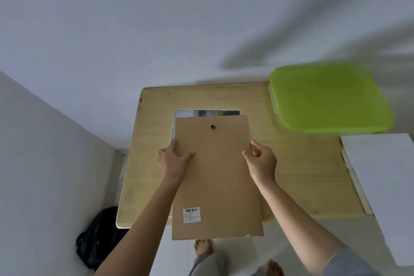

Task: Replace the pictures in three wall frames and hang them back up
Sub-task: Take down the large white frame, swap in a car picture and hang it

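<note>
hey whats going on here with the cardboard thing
A person holds a brown cardboard frame backing board by its side edges, left hand on one edge and right hand on the other. It hangs over a wooden table, partly covering a white-bordered picture lying there. A green-lidded container and white boards sit to the right.

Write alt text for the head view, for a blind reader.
A left hand and a right hand hold a brown backing board by its side edges over a wooden table, partly covering a picture lying there. A green lid and white boards sit to the right.
</note>
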The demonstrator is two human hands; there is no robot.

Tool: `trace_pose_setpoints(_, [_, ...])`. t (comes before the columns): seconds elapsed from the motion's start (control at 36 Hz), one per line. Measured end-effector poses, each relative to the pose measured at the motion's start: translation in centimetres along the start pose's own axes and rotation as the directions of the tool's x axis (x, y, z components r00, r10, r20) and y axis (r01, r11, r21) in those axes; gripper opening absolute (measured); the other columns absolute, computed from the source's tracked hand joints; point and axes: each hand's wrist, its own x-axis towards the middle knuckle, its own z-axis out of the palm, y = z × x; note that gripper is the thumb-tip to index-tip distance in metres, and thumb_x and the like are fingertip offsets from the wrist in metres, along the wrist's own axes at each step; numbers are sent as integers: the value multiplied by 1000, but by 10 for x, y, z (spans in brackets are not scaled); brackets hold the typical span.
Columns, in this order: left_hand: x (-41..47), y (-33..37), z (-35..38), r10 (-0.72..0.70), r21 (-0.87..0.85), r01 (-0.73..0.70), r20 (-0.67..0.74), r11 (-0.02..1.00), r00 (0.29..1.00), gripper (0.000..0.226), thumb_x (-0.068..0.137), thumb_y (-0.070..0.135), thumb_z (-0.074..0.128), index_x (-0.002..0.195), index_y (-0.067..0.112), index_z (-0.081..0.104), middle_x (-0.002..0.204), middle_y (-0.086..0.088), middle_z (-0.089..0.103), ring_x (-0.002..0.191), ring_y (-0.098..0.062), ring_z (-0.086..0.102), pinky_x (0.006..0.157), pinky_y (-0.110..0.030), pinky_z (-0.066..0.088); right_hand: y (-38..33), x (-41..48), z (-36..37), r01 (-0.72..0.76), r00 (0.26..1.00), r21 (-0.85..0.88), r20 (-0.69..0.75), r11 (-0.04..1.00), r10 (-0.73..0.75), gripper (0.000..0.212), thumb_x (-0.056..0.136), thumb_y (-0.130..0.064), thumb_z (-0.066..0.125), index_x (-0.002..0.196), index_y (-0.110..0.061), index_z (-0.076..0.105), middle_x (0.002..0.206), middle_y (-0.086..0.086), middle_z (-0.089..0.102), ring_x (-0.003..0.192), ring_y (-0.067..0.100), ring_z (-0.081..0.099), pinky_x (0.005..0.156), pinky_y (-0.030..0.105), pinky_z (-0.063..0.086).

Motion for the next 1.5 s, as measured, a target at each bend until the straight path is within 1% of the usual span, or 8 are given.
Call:
trace_pose_setpoints(0.14, [31, 9, -11, 23, 107, -29, 58, 994, 998, 70, 80, 28, 70, 141, 19, 37, 123, -12, 36, 118, -30, 39, 102, -38, 34, -15, 10, 22, -16, 1000, -35, -19, 999, 16, 40, 80, -1, 64, 120, -1, 59, 93, 18, 61, 82, 17, 52, 69, 9, 33])
trace_pose_setpoints(0.22, [43, 13, -13, 38, 177, -56, 104, 983, 994, 65, 82, 29, 68, 139, 16, 37, 123, -13, 34, 119, -32, 35, 98, -38, 35, -16, 17, 32, -24, 999, -87, -49, 996, 20, 22, 77, 3, 60, 97, 12, 63, 85, 30, 59, 77, 34, 53, 71, 27, 43])
trace_pose_setpoints(0.33, [52, 12, -10, 41, 240, -72, 131, 968, 991, 60, 83, 33, 65, 134, 14, 39, 123, -13, 33, 119, -32, 32, 99, -42, 34, -12, 23, 42, -23, 999, -189, -33, 982, 17, 10, 74, 3, 51, 64, 0, 51, 70, 10, 43, 68, 23, 39, 51, 10, 30])
trace_pose_setpoints(0.5, [52, 5, -4, 41, 331, -73, 103, 941, 994, 59, 86, 37, 58, 137, 23, 32, 134, -7, 25, 125, -29, 23, 105, -45, 20, -15, 15, 45, 22, 1000, -431, 2, 902, -24, 39, 83, -12, 55, 122, -14, 58, 110, 7, 46, 106, 27, 40, 91, 35, 36])
trace_pose_setpoints(0.64, [54, -7, -3, 130, 319, -174, 155, 932, 979, 61, 92, 37, 47, 145, 20, 20, 142, -6, 22, 131, -28, 19, 107, -46, 19, -6, 13, 45, 58, 998, -464, 31, 884, -49, 46, 88, -20, 53, 134, -19, 47, 120, 6, 40, 110, 26, 39, 96, 37, 38])
trace_pose_setpoints(0.83, [50, -26, -7, 237, 215, -272, 176, 938, 955, 67, 93, 38, 47, 149, 21, 14, 151, 1, 21, 138, -18, 12, 112, -40, 15, 6, 14, 39, 166, 985, -405, 104, 899, -136, 48, 91, -24, 54, 137, -18, 43, 121, 8, 40, 110, 26, 45, 98, 32, 40])
trace_pose_setpoints(1.33, [56, -9, -4, 293, 663, -327, 166, 673, 942, 66, 92, 55, 34, 147, 25, 14, 130, -4, 33, 118, -22, 34, 94, -35, 33, 10, 29, 38, 257, 962, -524, 216, 812, -165, 51, 95, -28, 43, 144, -19, 30, 101, 9, 37, 96, 29, 45, 82, 32, 42])
trace_pose_setpoints(1.5, [58, -7, -5, 289, 651, -350, 203, 674, 935, 67, 93, 52, 34, 148, 20, 12, 132, -5, 34, 118, -24, 35, 95, -37, 35, 12, 27, 35, 255, 962, -468, 211, 846, -173, 52, 95, -24, 47, 144, -17, 30, 103, 9, 36, 102, 29, 43, 88, 28, 37])
